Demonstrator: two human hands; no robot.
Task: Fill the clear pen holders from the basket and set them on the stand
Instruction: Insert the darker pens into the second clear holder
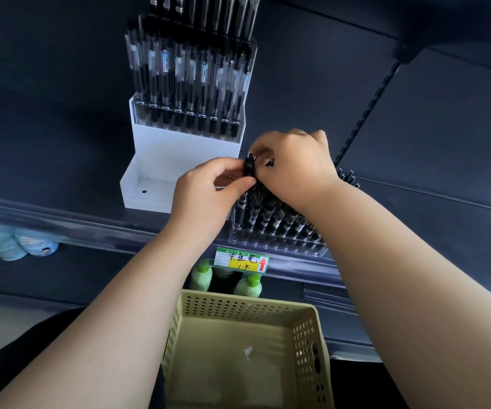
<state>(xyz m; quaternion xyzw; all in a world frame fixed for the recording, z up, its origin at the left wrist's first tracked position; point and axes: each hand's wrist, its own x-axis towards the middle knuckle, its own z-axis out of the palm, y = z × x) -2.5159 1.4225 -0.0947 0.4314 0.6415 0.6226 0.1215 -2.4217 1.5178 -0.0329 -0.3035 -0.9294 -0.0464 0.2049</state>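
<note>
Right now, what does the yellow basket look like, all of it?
The basket is pale yellow plastic, boxy and open on top, standing upright nearest the camera. Round holes dot its walls, and the right wall has an oval handle slot. Inside lies only a small white scrap.

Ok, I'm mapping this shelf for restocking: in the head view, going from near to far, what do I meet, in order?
Basket → green-capped bottles → price label → clear pen holder → white stand.
</note>
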